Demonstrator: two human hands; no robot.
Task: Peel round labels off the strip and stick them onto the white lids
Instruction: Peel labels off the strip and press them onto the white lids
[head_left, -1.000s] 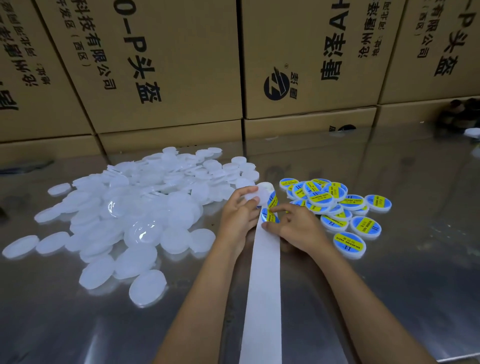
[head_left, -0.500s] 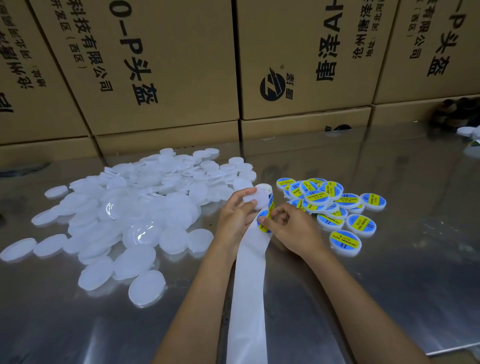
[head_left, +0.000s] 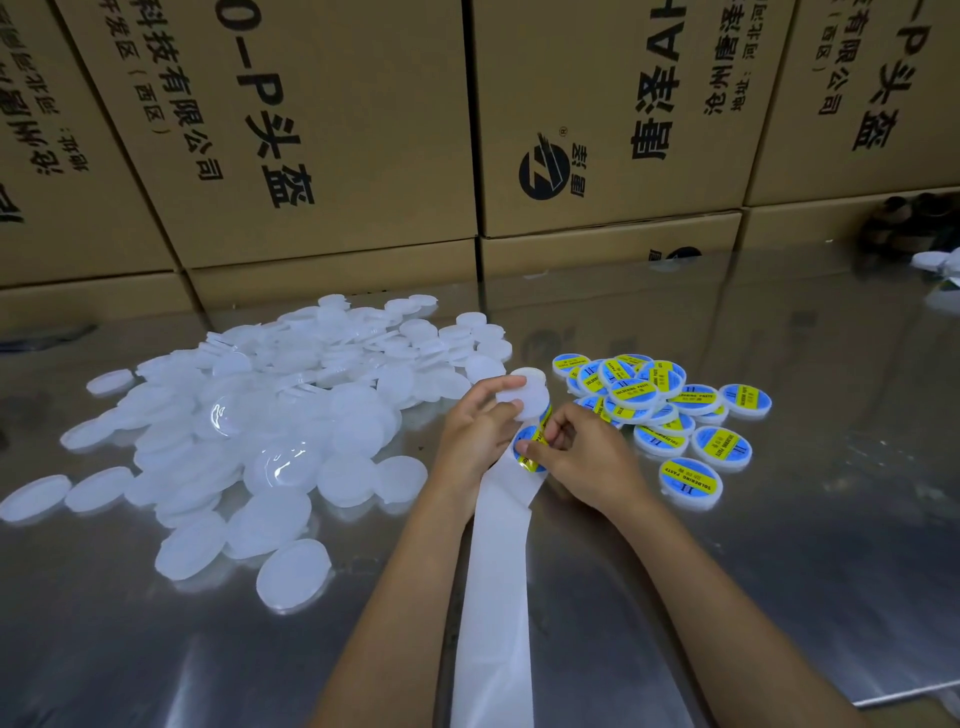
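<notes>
My left hand (head_left: 475, 434) grips a bare white lid (head_left: 525, 397) together with the top of the white label strip (head_left: 496, 582), which trails down toward me over the metal table. My right hand (head_left: 582, 454) pinches a round blue-and-yellow label (head_left: 530, 448) at the strip's upper end, its edge lifted off the backing. A big heap of unlabelled white lids (head_left: 270, 410) lies to the left. Lids that carry labels (head_left: 660, 410) are piled to the right of my hands.
The shiny metal table (head_left: 805, 571) reflects a wall of stacked cardboard boxes (head_left: 322, 156) along its far edge. Dark objects (head_left: 906, 223) and some white items (head_left: 935, 262) sit at the far right. The table's front edge shows at lower right.
The strip's upper end has bent leftward in my left hand, and my right fingers have worked the label's edge up off the backing. Both hands stay between the two piles.
</notes>
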